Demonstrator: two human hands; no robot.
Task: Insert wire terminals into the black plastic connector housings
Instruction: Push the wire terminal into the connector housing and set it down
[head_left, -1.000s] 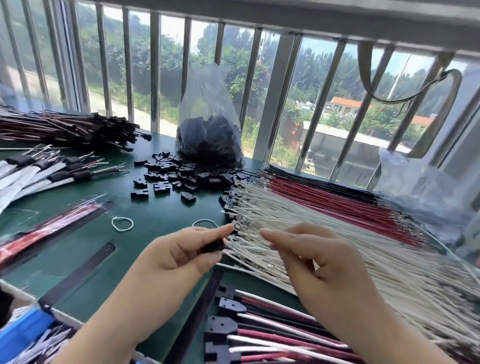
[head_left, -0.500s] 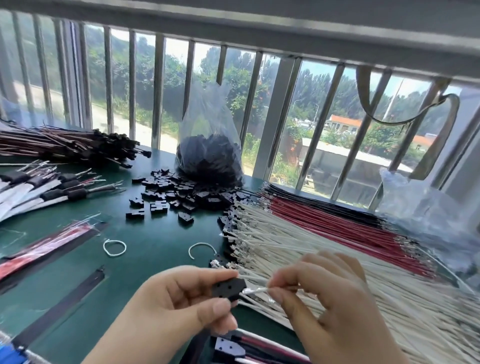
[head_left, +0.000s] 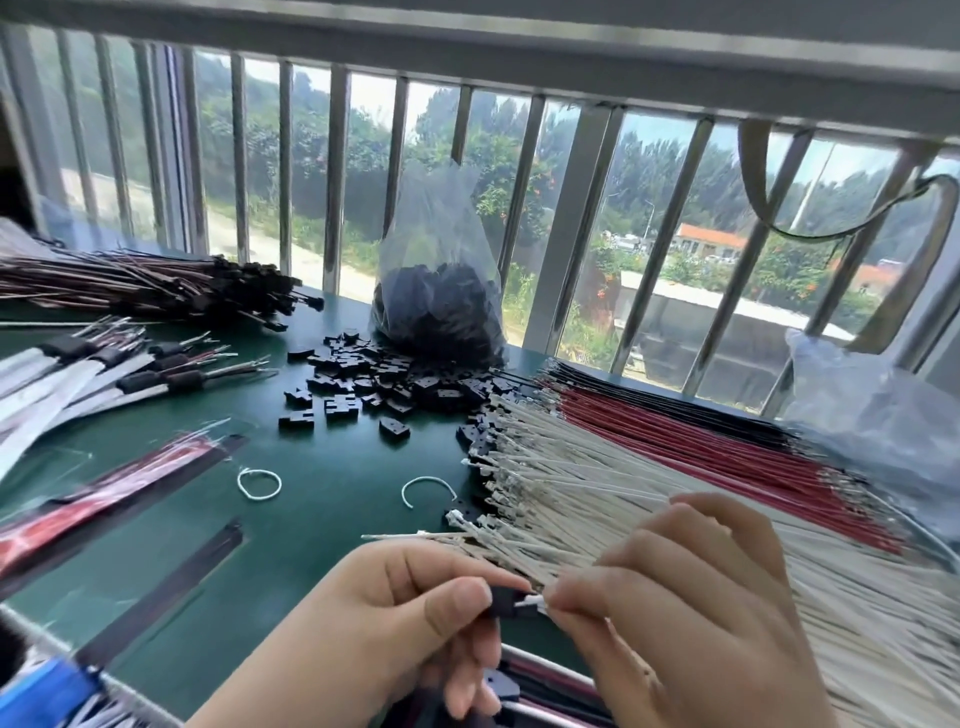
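The left hand (head_left: 415, 618) pinches a black housing (head_left: 506, 603) while the right hand (head_left: 670, 597) pinches a white wire (head_left: 532, 601) at its mouth: insertion looks under way. Next, I judge, a straight push until it seats. Nearer the window bars (head_left: 337, 176) than that housing, loose housings (head_left: 384, 379) lie on the green tabletop (head_left: 332, 499).

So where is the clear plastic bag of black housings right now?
In the head view, the bag stands at the far middle of the green table, against the window bars, just behind the loose housings.

No readable text, label, brand or number anywhere.
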